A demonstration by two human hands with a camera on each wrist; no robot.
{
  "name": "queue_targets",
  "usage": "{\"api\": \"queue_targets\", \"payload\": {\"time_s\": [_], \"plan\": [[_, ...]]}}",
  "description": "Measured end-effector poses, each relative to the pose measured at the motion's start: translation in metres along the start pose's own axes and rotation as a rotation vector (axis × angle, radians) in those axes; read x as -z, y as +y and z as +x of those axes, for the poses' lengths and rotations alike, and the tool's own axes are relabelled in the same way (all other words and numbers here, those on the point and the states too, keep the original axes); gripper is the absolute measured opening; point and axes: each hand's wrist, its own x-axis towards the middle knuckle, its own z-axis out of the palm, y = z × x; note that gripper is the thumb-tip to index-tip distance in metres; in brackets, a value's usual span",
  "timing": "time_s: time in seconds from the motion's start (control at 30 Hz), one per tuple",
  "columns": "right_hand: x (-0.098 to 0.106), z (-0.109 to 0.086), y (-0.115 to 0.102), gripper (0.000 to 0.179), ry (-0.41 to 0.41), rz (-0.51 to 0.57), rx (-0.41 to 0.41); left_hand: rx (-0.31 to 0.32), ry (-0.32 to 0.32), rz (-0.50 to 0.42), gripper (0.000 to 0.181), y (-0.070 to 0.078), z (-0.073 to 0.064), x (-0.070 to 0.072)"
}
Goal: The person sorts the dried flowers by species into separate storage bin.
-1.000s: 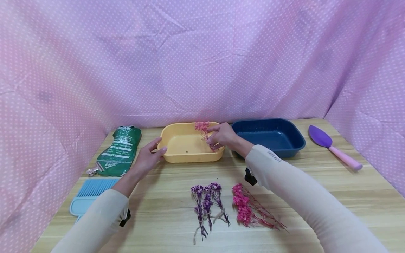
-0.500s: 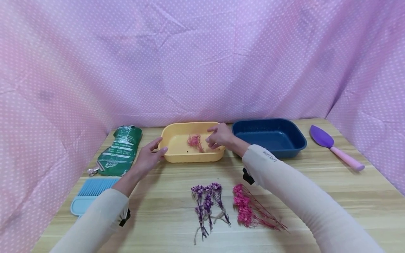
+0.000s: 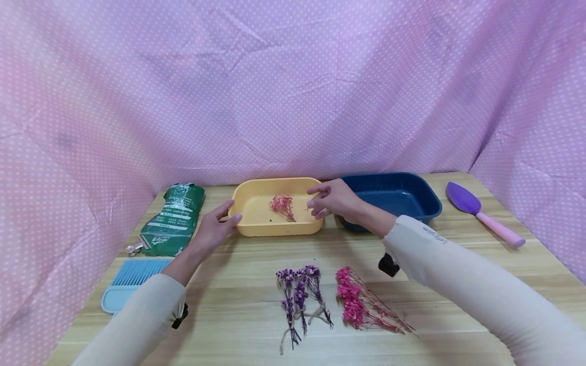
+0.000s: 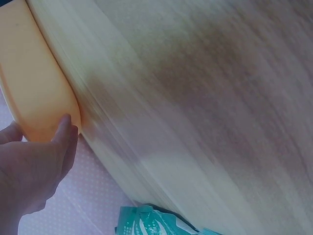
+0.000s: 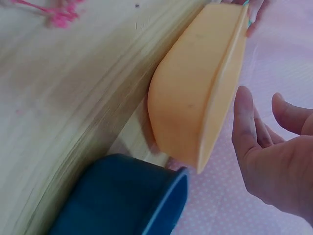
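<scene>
A sprig of small pink dried flowers [image 3: 282, 205] lies inside the yellow tray [image 3: 279, 229], stems toward the front right. My left hand [image 3: 216, 223] holds the tray's left end between thumb and fingers; the left wrist view shows the fingertips on the tray's outer corner. Over the tray's right end hovers my right hand [image 3: 334, 197]. In the right wrist view its thumb and fingers stand apart, with nothing between them. Nearer me on the table are purple dried flower bunches [image 3: 299, 295], partly tied with twine, and a bright pink flower bunch [image 3: 354, 297].
A dark blue tray [image 3: 393, 201] stands right of the yellow one, partly behind my right hand. Farther right lies a purple trowel [image 3: 464, 197] with a pink handle. On the left are a clipped green bag [image 3: 176, 218] and a light blue brush [image 3: 133, 279]. Polka-dot cloth hangs behind.
My right hand has let go of the pink sprig, which dropped from upright into the yellow tray. The hand has then drawn back to the right. The left hand has stayed put.
</scene>
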Motion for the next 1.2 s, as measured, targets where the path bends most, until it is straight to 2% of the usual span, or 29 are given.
{"api": "queue_targets", "payload": {"time_s": [0.23, 0.37, 0.6, 0.87, 1.03, 1.2], "plan": [[0.015, -0.046, 0.003, 0.042, -0.020, -0.009, 0.020, -0.003, -0.004, -0.001, 0.066, 0.001, 0.000, 0.000], [0.025, -0.077, 0.015, 0.044, -0.037, -0.010, 0.023, 0.004, 0.008, 0.009, 0.066, 0.001, -0.001, 0.000], [0.041, -0.124, 0.037, 0.043, -0.019, -0.035, 0.011, 0.003, -0.001, 0.001, 0.066, -0.001, -0.001, -0.002], [0.052, -0.153, 0.061, 0.046, -0.004, -0.071, -0.022, 0.005, 0.006, 0.001, 0.066, 0.000, -0.001, -0.001], [0.051, -0.164, 0.072, 0.048, 0.014, -0.155, -0.019, -0.001, 0.008, -0.006, 0.066, -0.001, -0.001, -0.001], [0.046, -0.171, 0.079, 0.047, -0.008, -0.160, -0.024, 0.004, 0.006, 0.000, 0.066, -0.001, -0.002, -0.001]]}}
